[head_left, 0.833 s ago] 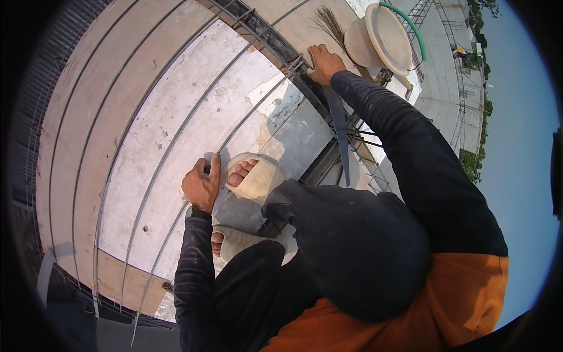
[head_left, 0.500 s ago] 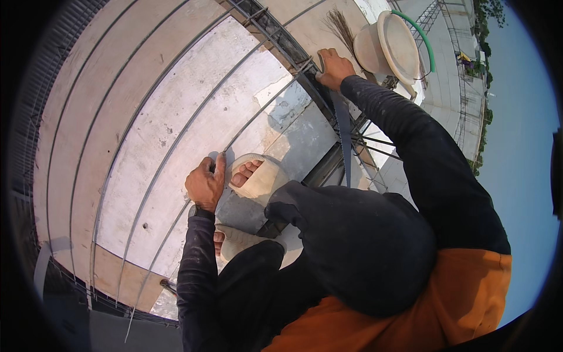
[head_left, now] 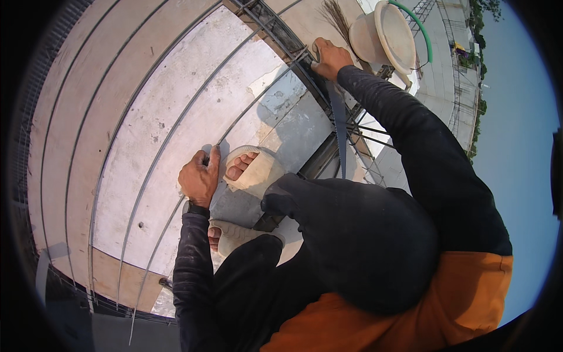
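My left hand point(head_left: 198, 180) is closed around a thin steel rod point(head_left: 247, 111), one of several running across pale boards. Its thumb lies along the rod, beside a beige sandal point(head_left: 258, 171) on my foot. Farther off to the right, my right hand point(head_left: 332, 58) is wrapped round the handle end of a handsaw, and the fingers mostly cover the handle. The toothed saw blade point(head_left: 339, 126) points back toward me, narrowing to its tip. It lies over a dark gap where a steel reinforcement cage point(head_left: 280, 36) runs, close to the rod's far end.
A beige bucket point(head_left: 366, 38) rests on its side beyond my right hand, with a green hose point(head_left: 427, 35) curving over it. A twig broom point(head_left: 336, 19) lies beside the bucket. Rods point(head_left: 159, 171) cross the white board point(head_left: 176, 76) on the left. Crossed bars point(head_left: 369, 138) span the gap.
Everything has shifted slightly up and left in the picture. Both hands keep their grips, and neither the saw nor the rod has visibly moved against its surroundings.
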`<state>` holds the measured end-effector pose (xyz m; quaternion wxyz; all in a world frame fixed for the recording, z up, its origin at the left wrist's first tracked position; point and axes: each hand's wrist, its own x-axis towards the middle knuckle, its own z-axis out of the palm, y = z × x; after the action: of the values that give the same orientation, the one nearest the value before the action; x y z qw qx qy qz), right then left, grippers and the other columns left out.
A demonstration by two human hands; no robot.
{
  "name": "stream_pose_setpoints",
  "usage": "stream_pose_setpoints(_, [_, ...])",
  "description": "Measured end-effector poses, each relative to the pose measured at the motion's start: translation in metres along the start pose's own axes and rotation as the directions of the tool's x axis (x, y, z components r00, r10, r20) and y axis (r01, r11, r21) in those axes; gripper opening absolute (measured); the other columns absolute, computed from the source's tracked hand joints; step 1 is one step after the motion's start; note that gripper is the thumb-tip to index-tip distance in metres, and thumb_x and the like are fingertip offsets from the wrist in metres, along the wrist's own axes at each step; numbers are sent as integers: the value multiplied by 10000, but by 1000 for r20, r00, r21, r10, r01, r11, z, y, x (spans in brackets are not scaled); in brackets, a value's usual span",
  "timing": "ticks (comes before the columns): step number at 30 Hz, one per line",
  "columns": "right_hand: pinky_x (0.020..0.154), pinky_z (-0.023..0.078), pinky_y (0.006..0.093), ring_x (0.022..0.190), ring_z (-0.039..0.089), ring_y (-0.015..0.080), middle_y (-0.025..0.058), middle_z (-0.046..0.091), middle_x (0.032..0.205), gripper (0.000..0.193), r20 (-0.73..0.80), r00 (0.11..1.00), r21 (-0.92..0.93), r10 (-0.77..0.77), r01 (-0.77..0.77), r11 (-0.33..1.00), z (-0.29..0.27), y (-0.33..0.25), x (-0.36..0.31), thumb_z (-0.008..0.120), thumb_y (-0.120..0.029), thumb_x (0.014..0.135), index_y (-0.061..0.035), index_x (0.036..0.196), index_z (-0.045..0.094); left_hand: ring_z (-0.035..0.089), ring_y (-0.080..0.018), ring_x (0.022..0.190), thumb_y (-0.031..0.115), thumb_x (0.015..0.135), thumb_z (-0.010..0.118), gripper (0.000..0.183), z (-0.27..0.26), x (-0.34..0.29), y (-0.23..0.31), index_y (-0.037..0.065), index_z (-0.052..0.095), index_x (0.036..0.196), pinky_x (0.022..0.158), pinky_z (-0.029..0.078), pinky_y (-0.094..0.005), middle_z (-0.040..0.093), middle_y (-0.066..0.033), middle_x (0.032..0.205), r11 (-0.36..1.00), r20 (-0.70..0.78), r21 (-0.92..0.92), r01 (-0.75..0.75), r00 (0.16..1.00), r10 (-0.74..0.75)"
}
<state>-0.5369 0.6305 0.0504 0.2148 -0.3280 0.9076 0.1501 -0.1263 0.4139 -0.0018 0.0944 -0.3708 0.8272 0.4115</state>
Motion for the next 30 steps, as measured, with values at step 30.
stream_pose_setpoints(30, [891, 578, 526, 1137, 664, 356, 100, 607, 1262, 468, -199, 956, -122, -215, 194, 973, 15, 6, 0, 806, -248, 819, -124, 1238, 640, 693, -448, 717, 486, 1005, 648, 487, 19, 42, 47, 22, 742, 890, 676, 539, -494, 689, -241, 728, 977, 116, -181, -108, 985, 130])
